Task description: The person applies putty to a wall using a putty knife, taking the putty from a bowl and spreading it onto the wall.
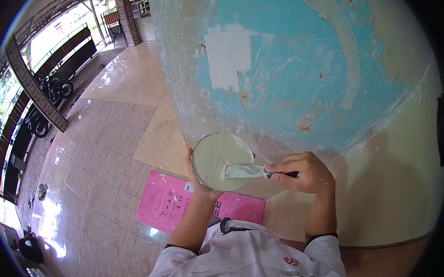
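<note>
My left hand (202, 190) is wrapped round a shallow round container (192, 164) from below and its left side, with fingertips just showing at its right edge. Pale greenish putty (212, 156) fills it, mostly smooth with a few small marks. In my right hand (307, 172) is a putty knife (243, 170) with a dark handle, gripped from the right. Its broad, smeared blade lies over the putty, pointing left; whether it presses in, I cannot tell. Ahead stands a wall (284, 81) with a worn blue area, a whitish square patch (228, 54) and a curved pale strip (349, 49).
A flat pink cardboard sheet (158, 203) lies on the glossy tiled floor (109, 168) beneath my left arm. Far left are a tiled pillar (36, 87), a dark gate (74, 53) and parked motorcycles (56, 89). A dark object (442, 131) is at the wall's right edge.
</note>
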The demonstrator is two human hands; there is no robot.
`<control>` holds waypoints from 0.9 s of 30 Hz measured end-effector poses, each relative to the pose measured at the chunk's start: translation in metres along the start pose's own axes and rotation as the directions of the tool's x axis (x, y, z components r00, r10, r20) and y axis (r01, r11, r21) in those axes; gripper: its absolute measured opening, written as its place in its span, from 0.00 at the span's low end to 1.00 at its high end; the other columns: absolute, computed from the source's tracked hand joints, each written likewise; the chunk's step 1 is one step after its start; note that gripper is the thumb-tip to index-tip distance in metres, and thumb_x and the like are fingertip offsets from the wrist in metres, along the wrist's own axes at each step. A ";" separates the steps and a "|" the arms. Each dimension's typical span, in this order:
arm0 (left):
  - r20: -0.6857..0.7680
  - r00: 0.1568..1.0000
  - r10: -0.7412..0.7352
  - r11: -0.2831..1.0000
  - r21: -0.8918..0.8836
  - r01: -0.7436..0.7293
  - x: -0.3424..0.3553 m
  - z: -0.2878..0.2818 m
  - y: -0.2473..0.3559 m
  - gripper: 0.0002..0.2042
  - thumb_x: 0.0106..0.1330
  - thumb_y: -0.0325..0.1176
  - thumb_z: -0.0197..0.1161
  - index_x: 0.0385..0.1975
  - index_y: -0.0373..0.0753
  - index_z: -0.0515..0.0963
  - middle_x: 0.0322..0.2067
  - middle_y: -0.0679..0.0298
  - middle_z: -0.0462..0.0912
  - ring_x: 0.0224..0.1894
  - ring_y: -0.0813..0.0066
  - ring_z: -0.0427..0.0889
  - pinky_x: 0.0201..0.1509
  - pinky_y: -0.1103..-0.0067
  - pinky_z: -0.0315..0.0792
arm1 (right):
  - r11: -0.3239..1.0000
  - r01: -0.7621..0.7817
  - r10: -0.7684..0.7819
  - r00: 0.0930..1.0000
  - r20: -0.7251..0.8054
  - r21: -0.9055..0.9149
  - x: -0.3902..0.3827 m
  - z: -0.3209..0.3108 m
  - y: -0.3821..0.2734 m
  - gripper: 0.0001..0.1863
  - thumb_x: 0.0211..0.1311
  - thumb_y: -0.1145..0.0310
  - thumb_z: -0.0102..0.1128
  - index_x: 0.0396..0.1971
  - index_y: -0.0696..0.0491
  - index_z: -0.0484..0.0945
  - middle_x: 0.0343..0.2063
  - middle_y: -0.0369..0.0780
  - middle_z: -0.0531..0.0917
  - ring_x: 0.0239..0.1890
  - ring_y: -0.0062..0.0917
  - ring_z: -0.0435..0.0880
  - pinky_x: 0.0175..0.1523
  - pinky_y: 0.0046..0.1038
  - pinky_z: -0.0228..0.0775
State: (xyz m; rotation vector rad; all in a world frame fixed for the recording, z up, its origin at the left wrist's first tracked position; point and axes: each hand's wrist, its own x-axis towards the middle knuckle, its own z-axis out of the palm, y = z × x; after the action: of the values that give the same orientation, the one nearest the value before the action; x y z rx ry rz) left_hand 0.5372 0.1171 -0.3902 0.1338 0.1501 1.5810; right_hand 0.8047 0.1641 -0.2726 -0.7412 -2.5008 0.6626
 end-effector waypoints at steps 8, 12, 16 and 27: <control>0.229 0.963 -0.142 0.990 0.037 0.137 -0.006 0.015 -0.007 0.40 0.70 0.70 0.46 0.69 0.43 0.70 0.67 0.53 0.72 0.65 0.44 0.74 0.65 0.45 0.72 | 0.873 -0.135 0.117 0.991 0.067 0.469 -0.016 -0.008 0.029 0.16 0.76 0.66 0.59 0.56 0.57 0.83 0.23 0.35 0.82 0.20 0.15 0.73 0.28 0.24 0.68; 0.036 0.998 -0.052 0.999 -0.002 0.052 0.002 -0.003 -0.006 0.38 0.71 0.69 0.46 0.67 0.43 0.73 0.63 0.55 0.77 0.61 0.50 0.79 0.62 0.52 0.76 | 0.725 -0.351 0.205 0.931 0.302 0.593 -0.016 -0.010 0.029 0.19 0.82 0.60 0.49 0.59 0.57 0.80 0.22 0.34 0.77 0.18 0.13 0.70 0.26 0.20 0.65; 0.069 0.994 -0.082 0.995 -0.053 0.086 0.009 -0.005 -0.007 0.37 0.71 0.69 0.47 0.66 0.43 0.74 0.62 0.56 0.79 0.59 0.53 0.81 0.61 0.55 0.78 | 0.702 -0.381 0.236 0.921 0.309 0.601 -0.016 -0.010 0.036 0.22 0.84 0.56 0.45 0.60 0.57 0.77 0.21 0.33 0.76 0.18 0.13 0.70 0.25 0.20 0.64; 0.150 0.984 -0.099 0.995 0.017 0.097 0.000 0.048 0.004 0.38 0.70 0.70 0.45 0.68 0.46 0.72 0.67 0.56 0.73 0.65 0.47 0.75 0.66 0.47 0.71 | 0.743 -0.058 0.222 0.961 -0.164 0.666 -0.013 0.012 -0.009 0.26 0.76 0.70 0.50 0.72 0.55 0.68 0.27 0.32 0.75 0.28 0.15 0.69 0.37 0.20 0.65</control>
State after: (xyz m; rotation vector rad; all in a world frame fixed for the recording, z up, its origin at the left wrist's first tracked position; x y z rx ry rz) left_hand 0.5416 0.1175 -0.3419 0.2496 0.0458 1.4664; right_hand 0.8047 0.1456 -0.2810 -0.6791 -1.8014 1.3346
